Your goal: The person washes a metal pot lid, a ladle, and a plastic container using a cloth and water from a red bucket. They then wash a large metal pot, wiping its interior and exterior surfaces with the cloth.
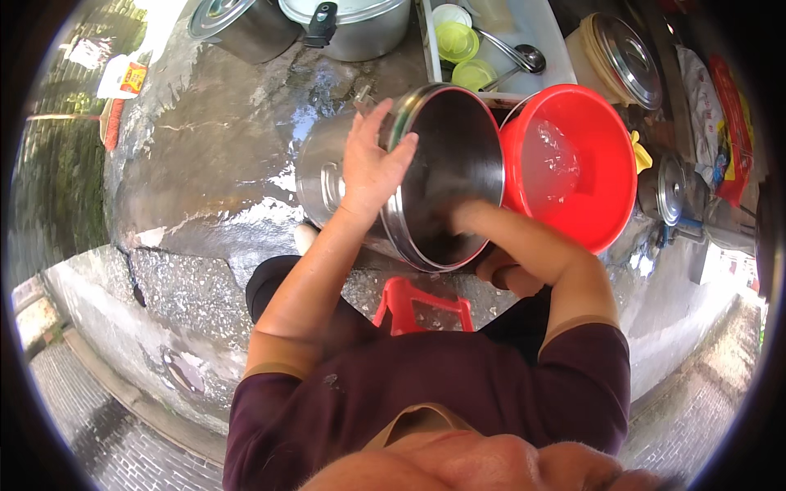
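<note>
A large stainless steel pot (466,129) lies tipped on its side on the wet ground, its mouth turned to the right. My left hand (376,161) holds it by the outer wall near the rim, thumb on the rim side and fingers spread. Inside the mouth, my right hand (457,215) is blurred by motion at the lower inner wall; its fingers are hidden, and whether it holds something cannot be seen. A red plastic basin (595,184) stands against the pot's right side, with cloudy, bubbly water in it.
A red plastic stool (402,307) is between my legs. Behind the pot are a pressure cooker (362,37), a lidded steel pot (252,30), and a white tub (546,24) with a ladle (529,58) and green bowls (457,42). More lidded containers (626,58) stand right.
</note>
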Available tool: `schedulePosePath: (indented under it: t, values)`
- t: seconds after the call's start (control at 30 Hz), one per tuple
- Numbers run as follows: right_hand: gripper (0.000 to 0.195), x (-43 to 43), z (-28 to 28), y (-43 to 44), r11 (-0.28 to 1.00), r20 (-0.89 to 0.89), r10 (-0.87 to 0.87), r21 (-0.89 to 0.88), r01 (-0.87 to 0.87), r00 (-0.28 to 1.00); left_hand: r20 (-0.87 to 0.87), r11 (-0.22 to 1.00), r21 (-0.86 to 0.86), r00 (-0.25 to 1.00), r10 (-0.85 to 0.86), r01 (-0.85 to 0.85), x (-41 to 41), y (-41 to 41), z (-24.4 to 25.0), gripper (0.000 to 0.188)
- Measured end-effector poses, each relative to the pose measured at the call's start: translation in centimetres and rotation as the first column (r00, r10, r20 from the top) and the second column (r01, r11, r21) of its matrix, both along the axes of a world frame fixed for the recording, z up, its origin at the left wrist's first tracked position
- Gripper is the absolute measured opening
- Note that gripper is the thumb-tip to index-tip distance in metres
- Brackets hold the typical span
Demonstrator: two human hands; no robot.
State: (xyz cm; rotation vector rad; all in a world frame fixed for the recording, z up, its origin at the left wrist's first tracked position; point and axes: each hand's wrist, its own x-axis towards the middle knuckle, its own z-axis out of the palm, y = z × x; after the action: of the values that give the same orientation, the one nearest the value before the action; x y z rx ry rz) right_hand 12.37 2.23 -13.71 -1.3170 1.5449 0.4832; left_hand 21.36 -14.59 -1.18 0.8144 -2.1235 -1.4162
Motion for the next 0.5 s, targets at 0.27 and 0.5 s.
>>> schedulePosePath:
  t: [0.27,0.5]
  values:
    - [0.04,-3.3,-9.0,-6.4,0.792,-0.596,0.077,-0.45,-0.412,0.799,0.212,0.991,0.048,0.971,0.114,-0.127,1.7,-0.6,0.0,0.104]
    - [0.042,4.7,-13.2,-8.0,0.703,0.3,-0.62,-0.198,0.683,0.725,0.197,0.991,0.023,0.973,0.123,-0.13,1.7,-1.2,0.4,0.103]
